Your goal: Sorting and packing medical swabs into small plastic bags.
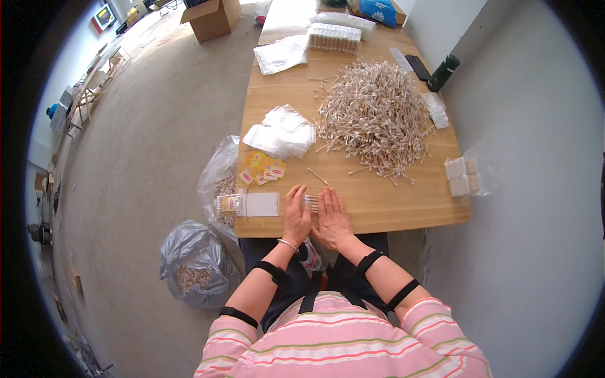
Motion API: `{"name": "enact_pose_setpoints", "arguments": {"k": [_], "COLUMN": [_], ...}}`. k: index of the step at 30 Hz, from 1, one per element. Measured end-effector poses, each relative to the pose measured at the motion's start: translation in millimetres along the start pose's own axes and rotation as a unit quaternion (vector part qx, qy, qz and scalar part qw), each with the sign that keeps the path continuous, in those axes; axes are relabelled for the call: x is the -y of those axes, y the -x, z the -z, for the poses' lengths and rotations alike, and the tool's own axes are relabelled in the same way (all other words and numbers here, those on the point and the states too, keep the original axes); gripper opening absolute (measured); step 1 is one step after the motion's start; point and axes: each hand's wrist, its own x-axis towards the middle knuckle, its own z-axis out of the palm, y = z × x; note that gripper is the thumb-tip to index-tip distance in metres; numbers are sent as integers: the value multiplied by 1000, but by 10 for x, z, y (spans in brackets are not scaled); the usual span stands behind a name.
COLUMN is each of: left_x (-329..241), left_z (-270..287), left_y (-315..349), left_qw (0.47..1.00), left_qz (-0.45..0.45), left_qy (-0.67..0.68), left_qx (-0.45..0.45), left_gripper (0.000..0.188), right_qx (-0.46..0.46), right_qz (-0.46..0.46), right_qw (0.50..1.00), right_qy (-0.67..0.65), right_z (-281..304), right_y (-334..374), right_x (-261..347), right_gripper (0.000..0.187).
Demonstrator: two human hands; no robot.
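Observation:
My left hand [296, 214] and my right hand [332, 217] lie flat, side by side, on the near edge of the wooden table [403, 201]. Between them a small row of cotton swabs [311, 200] is pressed under the fingers. Left of my left hand sits a white flat packet [261, 204] and a filled clear packet with a yellow label [229, 204]. Yellow and red paper labels [263, 169] lie just beyond. One loose swab [317, 176] rests ahead of my hands. A big heap of wooden cotton swabs [373, 113] covers the table's middle.
A pile of clear small bags [282, 132] lies left of the heap, more plastic [282, 53] and a stack of packed swabs [334, 38] at the far end. A dark bottle [443, 72] and phone [418, 67] stand at right. Plastic sacks [192, 261] sit on the floor left.

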Motion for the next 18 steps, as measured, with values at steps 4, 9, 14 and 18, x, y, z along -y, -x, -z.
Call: {"name": "enact_pose_setpoints", "arguments": {"k": [4,9,14,18], "left_x": [83,258,406,619], "left_z": [-69,129,472,657], "left_y": [-27,-83,-122,-137], "left_qw": [990,968,940,928], "left_qz": [32,88,143,131], "left_qy": [138,237,304,339], "left_qx": [0,-1,-60,-83], "left_gripper": [43,41,38,38], "right_qx": [5,-22,-7,0], "right_qz": [-10,3,8,13], "right_qw": [999,1000,999,998], "right_qy": [40,-18,-41,-64], "right_z": [-109,-190,-301,-346], "right_y": [-72,-204,-445,-566], "right_x": [75,328,702,934], "right_gripper": [87,81,79,79]}}
